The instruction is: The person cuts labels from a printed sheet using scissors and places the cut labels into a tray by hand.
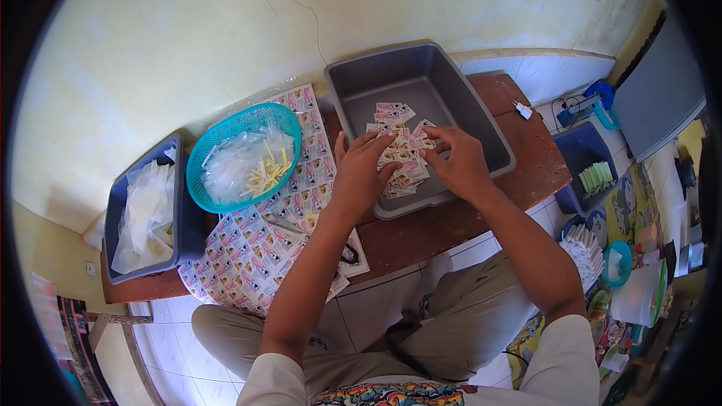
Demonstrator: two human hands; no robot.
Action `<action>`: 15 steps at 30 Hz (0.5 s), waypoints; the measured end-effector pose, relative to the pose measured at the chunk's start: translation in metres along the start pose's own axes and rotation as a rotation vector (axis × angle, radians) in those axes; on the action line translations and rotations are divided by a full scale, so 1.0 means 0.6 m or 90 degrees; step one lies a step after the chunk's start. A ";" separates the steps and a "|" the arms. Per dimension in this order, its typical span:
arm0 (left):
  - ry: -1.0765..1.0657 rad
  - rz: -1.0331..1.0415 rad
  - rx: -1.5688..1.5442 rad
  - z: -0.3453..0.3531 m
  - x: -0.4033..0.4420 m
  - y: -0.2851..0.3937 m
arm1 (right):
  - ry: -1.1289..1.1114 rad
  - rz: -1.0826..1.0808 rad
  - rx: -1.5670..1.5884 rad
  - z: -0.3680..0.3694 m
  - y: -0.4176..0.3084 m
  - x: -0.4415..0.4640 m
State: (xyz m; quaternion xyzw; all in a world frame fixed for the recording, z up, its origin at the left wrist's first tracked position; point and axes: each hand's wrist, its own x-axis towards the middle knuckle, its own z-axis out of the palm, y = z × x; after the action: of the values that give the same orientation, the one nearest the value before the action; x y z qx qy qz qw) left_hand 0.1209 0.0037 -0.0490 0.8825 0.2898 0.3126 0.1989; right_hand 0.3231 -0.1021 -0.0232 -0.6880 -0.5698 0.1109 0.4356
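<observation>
Evidently reaching forward over the table, both arms bent. On the left, slanting up and inward across the printed sheet, to bring the left hand over the left rim of the grey tub. On the right, angling up and inward from an elbow set wide, to bring the right hand over the tub's near right part, back upward.

For room, hemmed in at far left by a dark bin, then by a teal basket. Lower between basket and tub, over the flat sheet. Open inside the tub beyond the slips, as far as the back wall. Bounded next by the right rim, then bare table out to a white plug.

At the left hand, loosely open, with fingers apart from thumb and fingertips at the slips. At the right, half curled, with index finger and thumb at the pile's right side; cannot tell whether pinching any. Heaped and overlapping between both hands, in the tub's near left part: slips.
</observation>
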 end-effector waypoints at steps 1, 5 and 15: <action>0.001 0.001 0.003 0.000 0.000 0.001 | -0.005 0.003 0.003 -0.002 -0.004 -0.001; 0.010 0.000 0.005 0.000 -0.006 0.005 | -0.004 -0.031 0.008 0.001 -0.008 -0.004; 0.109 0.011 -0.012 -0.048 -0.027 0.026 | -0.029 -0.077 0.033 0.017 -0.064 -0.003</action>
State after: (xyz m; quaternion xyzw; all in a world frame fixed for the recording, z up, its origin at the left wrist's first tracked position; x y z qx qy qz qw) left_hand 0.0972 -0.0130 -0.0267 0.8529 0.2952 0.3915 0.1793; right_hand 0.2896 -0.1002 -0.0022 -0.6379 -0.6172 0.1147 0.4460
